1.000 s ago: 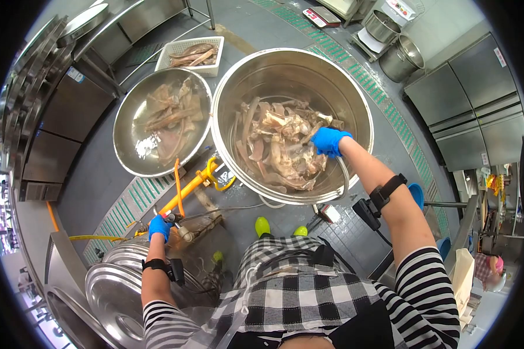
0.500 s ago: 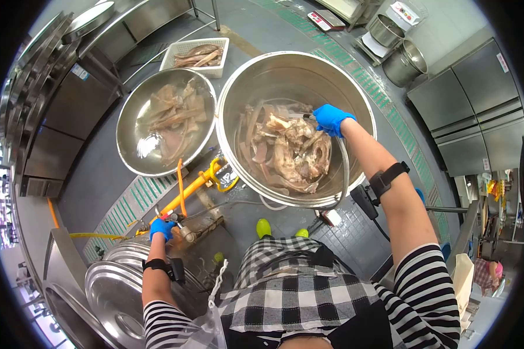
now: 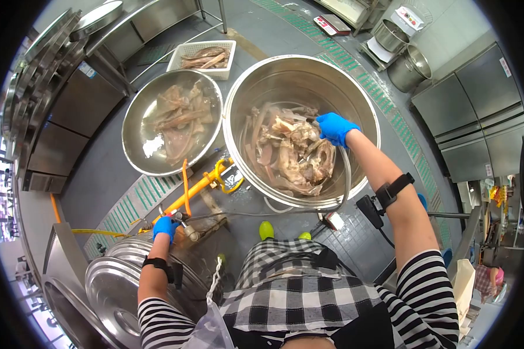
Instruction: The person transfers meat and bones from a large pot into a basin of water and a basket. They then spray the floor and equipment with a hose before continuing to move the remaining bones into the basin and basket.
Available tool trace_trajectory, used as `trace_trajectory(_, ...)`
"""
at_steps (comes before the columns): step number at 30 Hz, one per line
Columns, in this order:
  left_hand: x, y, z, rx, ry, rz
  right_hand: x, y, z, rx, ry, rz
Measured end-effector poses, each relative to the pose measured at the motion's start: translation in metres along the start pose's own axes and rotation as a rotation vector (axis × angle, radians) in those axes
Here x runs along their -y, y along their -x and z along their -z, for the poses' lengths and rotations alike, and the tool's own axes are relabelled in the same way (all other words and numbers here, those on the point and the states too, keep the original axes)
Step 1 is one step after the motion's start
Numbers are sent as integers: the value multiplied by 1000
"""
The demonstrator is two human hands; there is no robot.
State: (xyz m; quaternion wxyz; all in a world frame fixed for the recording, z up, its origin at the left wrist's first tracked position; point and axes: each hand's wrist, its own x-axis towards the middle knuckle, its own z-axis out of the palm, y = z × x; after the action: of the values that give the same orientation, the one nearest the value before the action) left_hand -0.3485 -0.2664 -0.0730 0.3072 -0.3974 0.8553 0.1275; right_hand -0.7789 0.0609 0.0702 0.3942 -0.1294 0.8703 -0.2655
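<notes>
My right hand (image 3: 336,128), in a blue glove, is closed around the end of a grey hose (image 3: 347,168) inside a large metal pot (image 3: 239,166). The hose drops from the hand and passes over the pot's near rim. Pale bones and meat (image 3: 294,151) lie in the pot, just left of the hand. At lower left, my blue-gloved left hand (image 3: 165,227) is closed on a tap (image 3: 180,217) beside a yellow pipe (image 3: 195,189). Its fingertips are partly hidden.
A wide metal bowl (image 3: 135,145) with meat pieces in water stands left of the pot. Behind it is a white basket (image 3: 230,58) of more pieces. Metal lids (image 3: 108,291) lean near my left arm. A drain grate (image 3: 148,192) crosses the floor, and a person (image 3: 489,279) is far right.
The view has shifted slightly, so most things sit a little further right. A pale streak before my right hand no longer shows. Both hands keep their holds.
</notes>
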Motion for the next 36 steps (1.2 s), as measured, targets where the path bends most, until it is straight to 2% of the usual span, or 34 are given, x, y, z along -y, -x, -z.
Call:
trace_trajectory(2,-4,-3,-5,-4,34,79,1,11,-6,13,44,48)
trace_trajectory(4,-3,-19,-27,-125,123,248,1,24,-15,18,50,65)
trace_trajectory(5,-2,-18,-31,-124,126,250,1,33,-20,23,53,80)
trace_trajectory(6,-1,-18,-34,-190,167,217,4,42,-23,37,-81,-20)
trace_trajectory(8,-2,-16,-32,-260,206,184,-4,44,-29,74,-86,-32)
trace_trajectory(11,-2,-10,-23,-155,104,129,-12,44,-36,145,-157,-114)
trace_trajectory(13,8,-10,-23,-141,90,-74,-8,48,-39,151,-185,-127)
trace_trajectory(17,8,-8,-16,-68,58,-125,-13,42,-52,136,-164,-48)
trace_trajectory(19,4,-6,-13,-67,2,-52,-29,35,-66,141,160,255)
trace_trajectory(20,13,-18,-26,-67,1,-49,-65,13,-77,57,490,771)
trace_trajectory(21,27,-39,-50,-71,200,87,-62,23,-83,59,489,773)
trace_trajectory(22,34,-50,-64,-75,400,222,-49,41,-90,13,270,530)
trace_trajectory(23,32,-49,-62,-73,400,222,-39,57,-95,-32,53,283)
trace_trajectory(25,19,-37,-55,-217,418,217,-34,80,-105,-37,60,296)
trace_trajectory(27,5,-13,-35,-234,351,162,-30,103,-118,-42,-70,378)
trace_trajectory(29,5,-11,-30,-254,278,102,-26,121,-138,-189,18,827)
trace_trajectory(30,11,-14,-33,-231,229,28,-19,134,-143,-193,17,823)
trace_trajectory(32,18,-21,-35,-204,179,-50,-2,156,-152,176,-235,583)
trace_trajectory(33,18,-22,-34,-188,131,-113,2,156,-160,173,-236,578)
trace_trajectory(34,18,-24,-34,-171,83,-175,6,153,-170,284,-259,525)
trace_trajectory(35,15,-21,-29,-166,82,-177,11,150,-183,396,-282,471)
trace_trajectory(36,12,-17,-18,-117,152,-142,13,139,-203,367,-270,527)
